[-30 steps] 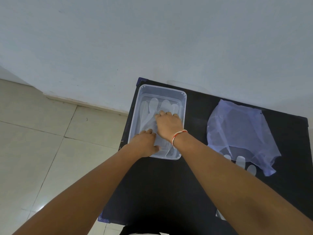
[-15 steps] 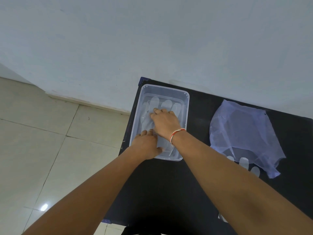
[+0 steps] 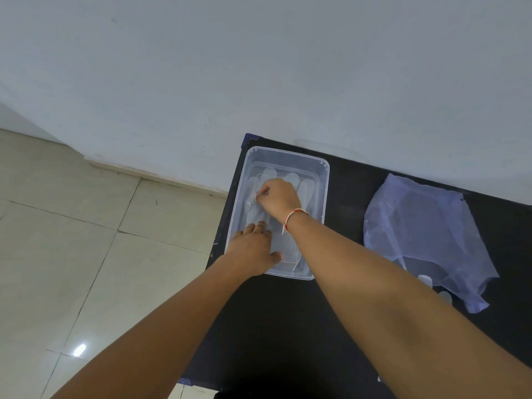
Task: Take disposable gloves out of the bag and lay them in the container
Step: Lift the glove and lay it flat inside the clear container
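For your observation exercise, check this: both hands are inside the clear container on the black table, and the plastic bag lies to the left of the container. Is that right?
One detail is wrong. The head view shows the plastic bag lying to the right of the clear container, not the left. Both the left hand and right hand are inside the container, on the black table.

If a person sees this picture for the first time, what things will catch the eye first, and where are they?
First, the two bare arms reaching into the clear plastic container at the left end of the black table: the left hand presses flat on the transparent gloves at its near end, while the right hand pinches them further in. Next, the pale bluish bag lying to the right, glove fingertips showing at its near edge.
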